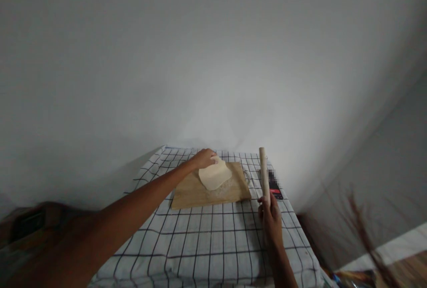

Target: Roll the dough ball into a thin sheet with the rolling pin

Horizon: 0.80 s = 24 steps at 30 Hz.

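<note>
Dough (pixel 215 176), rolled into a thin pale sheet with an uneven outline, is on the wooden board (pixel 187 195), toward the middle of its far half. The left hand (pixel 204 159) reaches across the board to the sheet's far edge, its fingers pinching the rim there; whether that edge is raised off the wood is hard to tell. White flour (pixel 227 188) dusts the board just beside the sheet's near right side.

To the right of the board, the right hand (pixel 272 219) has its fingers wrapped around the near end of a rolling pin (pixel 263 172), which points away from the person. Just right of the pin is a dark phone (pixel 275 189), part of its screen pixelated. A checked cloth (pixel 200 243), white with dark lines, covers the bench under the board, and a grey-white wall (pixel 213 65) stands behind.
</note>
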### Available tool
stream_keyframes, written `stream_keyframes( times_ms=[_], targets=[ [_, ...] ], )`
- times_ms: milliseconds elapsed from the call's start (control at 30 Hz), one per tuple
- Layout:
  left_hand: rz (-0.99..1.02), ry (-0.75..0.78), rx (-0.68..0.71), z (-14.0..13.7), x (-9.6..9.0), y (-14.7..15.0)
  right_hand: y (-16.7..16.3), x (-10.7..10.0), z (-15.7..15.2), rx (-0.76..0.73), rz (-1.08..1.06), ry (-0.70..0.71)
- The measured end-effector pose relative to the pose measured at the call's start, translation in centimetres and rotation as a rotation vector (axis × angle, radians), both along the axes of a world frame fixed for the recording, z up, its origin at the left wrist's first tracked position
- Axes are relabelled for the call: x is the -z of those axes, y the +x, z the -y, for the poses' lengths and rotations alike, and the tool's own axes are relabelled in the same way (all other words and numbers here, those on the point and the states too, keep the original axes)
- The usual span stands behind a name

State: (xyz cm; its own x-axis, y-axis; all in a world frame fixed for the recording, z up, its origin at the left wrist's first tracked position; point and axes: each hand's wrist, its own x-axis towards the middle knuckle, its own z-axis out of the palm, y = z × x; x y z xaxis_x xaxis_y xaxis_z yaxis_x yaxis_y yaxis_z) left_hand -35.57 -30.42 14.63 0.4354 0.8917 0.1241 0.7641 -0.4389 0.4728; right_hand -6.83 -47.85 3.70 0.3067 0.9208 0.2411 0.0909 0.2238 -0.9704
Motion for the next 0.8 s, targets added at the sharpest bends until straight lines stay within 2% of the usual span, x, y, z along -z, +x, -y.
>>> stream_keyframes(
  times_ms=[100, 200, 300, 367, 433, 500, 633, 733, 800],
  targets=[
    [0.042, 0.016, 0.078, 1.5, -2.4, 1.6, 0.3, 0.6, -0.6, -0.006, -0.162, -0.023],
    [0.113, 0.008, 0.117, 2.8, -4.8, 2.7, 0.6, 1.3, -1.2, 0.041, -0.190, -0.056],
    [0.377, -0.061, 0.087, 3.7, -6.6, 3.3, 0.8, 1.6, -1.2, 0.064, -0.142, -0.082],
    [0.601, -0.095, 0.008, 4.1, -6.8, 3.4, 0.9, 1.6, -1.1, 0.057, -0.089, -0.085],
    [0.747, -0.099, -0.096, 4.5, -5.6, 3.0, 0.9, 1.5, -0.9, 0.023, -0.055, -0.078],
    [0.785, -0.101, -0.206, 5.1, -3.1, 1.7, 0.8, 1.3, -0.7, -0.020, -0.042, -0.069],
    [0.665, -0.025, -0.420, 6.6, 2.5, -2.6, 0.6, 0.7, -0.1, -0.055, -0.017, -0.080],
    [0.612, 0.041, -0.419, 7.1, 4.7, -4.8, 0.4, 0.0, 0.0, -0.080, -0.002, -0.077],
    [0.540, 0.077, -0.330, 7.3, 5.3, -4.5, 0.2, -0.3, -0.3, -0.122, 0.067, -0.071]
  ],
)
